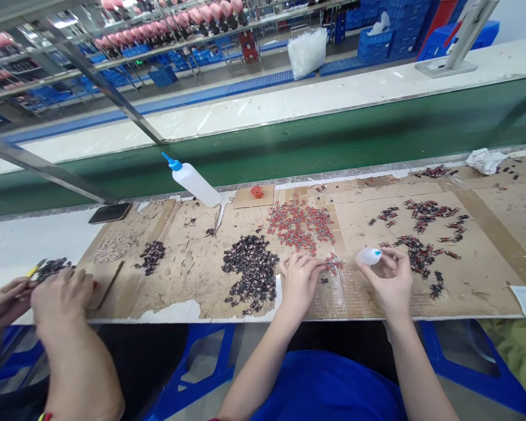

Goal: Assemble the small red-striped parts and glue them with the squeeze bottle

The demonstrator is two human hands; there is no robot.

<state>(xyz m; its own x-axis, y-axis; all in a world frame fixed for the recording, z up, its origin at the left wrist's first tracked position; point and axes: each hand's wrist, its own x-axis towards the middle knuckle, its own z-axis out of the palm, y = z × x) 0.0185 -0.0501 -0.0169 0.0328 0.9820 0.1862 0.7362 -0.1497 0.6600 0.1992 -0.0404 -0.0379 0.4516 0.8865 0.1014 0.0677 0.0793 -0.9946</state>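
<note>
— What do we see past the workbench?

— We see a green conveyor belt running along its far edge, and beyond the belt a white ledge.

— And further back?

— Behind the ledge we make out blue crates stacked at the upper right, a clear plastic bag just left of them, and racks carrying pink items at the upper left.

— Anything over the belt?

— Steel bars slant above it on the left. We see a blue stool below the bench.

Two squeeze bottles — four hands
</note>
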